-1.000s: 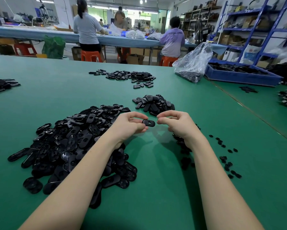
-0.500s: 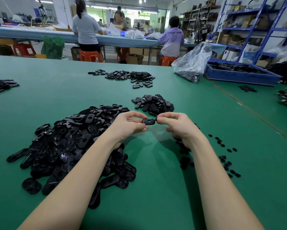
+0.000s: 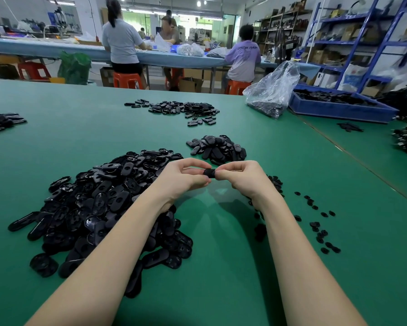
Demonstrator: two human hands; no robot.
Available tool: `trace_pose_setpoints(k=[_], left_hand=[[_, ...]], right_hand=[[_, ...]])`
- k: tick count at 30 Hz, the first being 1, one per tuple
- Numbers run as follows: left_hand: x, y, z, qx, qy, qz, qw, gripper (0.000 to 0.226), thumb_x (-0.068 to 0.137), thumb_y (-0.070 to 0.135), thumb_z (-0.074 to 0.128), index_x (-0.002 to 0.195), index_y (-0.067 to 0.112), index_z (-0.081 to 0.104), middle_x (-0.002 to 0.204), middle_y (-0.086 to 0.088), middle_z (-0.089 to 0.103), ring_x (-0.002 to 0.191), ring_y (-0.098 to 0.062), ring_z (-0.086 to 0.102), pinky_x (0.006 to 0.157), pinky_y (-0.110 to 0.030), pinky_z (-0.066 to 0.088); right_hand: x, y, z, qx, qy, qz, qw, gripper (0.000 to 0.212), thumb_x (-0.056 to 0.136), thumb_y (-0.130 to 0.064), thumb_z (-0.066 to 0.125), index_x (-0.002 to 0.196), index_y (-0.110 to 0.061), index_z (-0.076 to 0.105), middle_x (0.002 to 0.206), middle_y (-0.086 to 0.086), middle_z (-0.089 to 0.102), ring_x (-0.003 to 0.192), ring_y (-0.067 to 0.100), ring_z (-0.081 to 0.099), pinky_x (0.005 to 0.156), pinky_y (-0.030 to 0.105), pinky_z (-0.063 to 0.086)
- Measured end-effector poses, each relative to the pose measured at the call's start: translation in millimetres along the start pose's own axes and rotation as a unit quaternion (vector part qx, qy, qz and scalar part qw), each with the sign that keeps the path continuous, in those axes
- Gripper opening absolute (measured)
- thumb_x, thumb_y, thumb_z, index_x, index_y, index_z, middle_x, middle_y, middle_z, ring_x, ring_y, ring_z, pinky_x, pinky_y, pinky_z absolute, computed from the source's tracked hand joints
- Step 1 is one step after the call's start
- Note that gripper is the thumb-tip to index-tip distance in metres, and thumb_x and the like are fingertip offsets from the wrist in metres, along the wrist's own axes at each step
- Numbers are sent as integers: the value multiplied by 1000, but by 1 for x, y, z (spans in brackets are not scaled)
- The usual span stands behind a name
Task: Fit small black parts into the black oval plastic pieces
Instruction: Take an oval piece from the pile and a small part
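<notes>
A black oval plastic piece (image 3: 209, 172) is pinched between my left hand (image 3: 183, 177) and my right hand (image 3: 242, 178), above the green table (image 3: 221, 255). Fingertips of both hands cover most of it, so any small part on it is hidden. A big heap of black oval pieces (image 3: 99, 203) lies under and left of my left forearm. Small black parts (image 3: 320, 229) are scattered on the table right of my right forearm. A smaller pile of oval pieces (image 3: 217, 149) sits just beyond my hands.
Another spread of black pieces (image 3: 183, 109) lies farther back, and a few more at the left edge (image 3: 0, 122). A clear plastic bag (image 3: 271, 90) and a blue tray (image 3: 339, 107) stand at the back right. People sit at a far table.
My hands have drawn closer together on the oval piece. My right fingertips now press on it and it shows less than before.
</notes>
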State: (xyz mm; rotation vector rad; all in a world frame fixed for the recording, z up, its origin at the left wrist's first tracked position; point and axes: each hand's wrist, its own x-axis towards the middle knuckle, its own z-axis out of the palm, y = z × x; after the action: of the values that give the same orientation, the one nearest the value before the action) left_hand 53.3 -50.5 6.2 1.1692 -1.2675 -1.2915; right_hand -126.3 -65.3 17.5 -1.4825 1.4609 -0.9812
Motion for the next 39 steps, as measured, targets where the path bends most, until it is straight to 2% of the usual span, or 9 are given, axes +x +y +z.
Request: trace_pose_setpoints(k=[8,11,14,19,24,29,32,37,39], left_hand=[[1,-1,-2,11,0,0,1000,27,82,-6,74,101,13,75,96,-11,78,88,-18,75,79,-21,57],[3,-2,-3,27,2,0,1000,28,82,-6,75,97,17,77,97,-11,77,88,-17,75,84,-23,57],[4,-2,-5,3,-2,-21,1000,27,83,-9,71,97,14,76,97,-14,77,89,-21,74,88,-26,58],[3,2,-7,-101,-20,-78,992,25,86,-15,62,97,6,73,89,-16,76,77,-20,74,72,-19,58],[3,3,-1,-91,3,-74,993,18,86,-12,66,92,4,70,83,-15,73,70,-17,70,69,-18,57],[4,0,0,-50,23,-62,997,14,87,-6,69,93,6,69,83,-14,72,73,-18,69,77,-22,59],[4,-1,0,-16,29,-52,998,14,87,-6,69,91,8,69,81,-12,73,73,-19,67,84,-26,58],[2,-1,1,8,24,-50,998,15,86,-4,71,91,10,69,76,-7,72,66,-13,64,68,-18,54],[1,-1,0,5,26,-48,999,15,85,-2,73,91,11,70,78,-6,73,67,-11,65,69,-17,54]], right_hand=[[-2,-2,1,1,2,1,1000,8,84,-18,79,78,-23,77,42,-22,53,38,-7,46,40,6,30],[-3,-3,3,-11,9,-1,1000,7,81,-20,81,82,-24,76,49,-18,57,39,-5,45,41,9,32],[-5,-6,1,-13,0,9,1000,18,80,-27,85,94,-26,75,64,-11,66,39,-6,46,40,9,32],[-8,-5,-6,-1,-33,56,998,22,73,-45,89,84,-29,79,66,-15,66,59,7,48,40,13,28],[-8,-4,-1,21,-51,42,998,22,75,-37,89,88,-23,78,69,-14,71,56,7,42,40,14,30],[-6,-4,1,17,-55,32,998,11,79,-29,85,84,-22,77,68,-13,71,49,4,42,41,13,31],[-3,-3,1,1,-46,26,999,8,78,-24,84,76,-22,76,59,-11,62,41,2,39,39,12,30],[1,2,4,-20,-38,14,999,10,78,-24,85,75,-22,75,54,-17,59,39,-5,45,41,8,31],[2,4,7,-6,-38,6,999,12,78,-24,85,76,-21,74,53,-18,59,40,-6,47,42,8,32]])
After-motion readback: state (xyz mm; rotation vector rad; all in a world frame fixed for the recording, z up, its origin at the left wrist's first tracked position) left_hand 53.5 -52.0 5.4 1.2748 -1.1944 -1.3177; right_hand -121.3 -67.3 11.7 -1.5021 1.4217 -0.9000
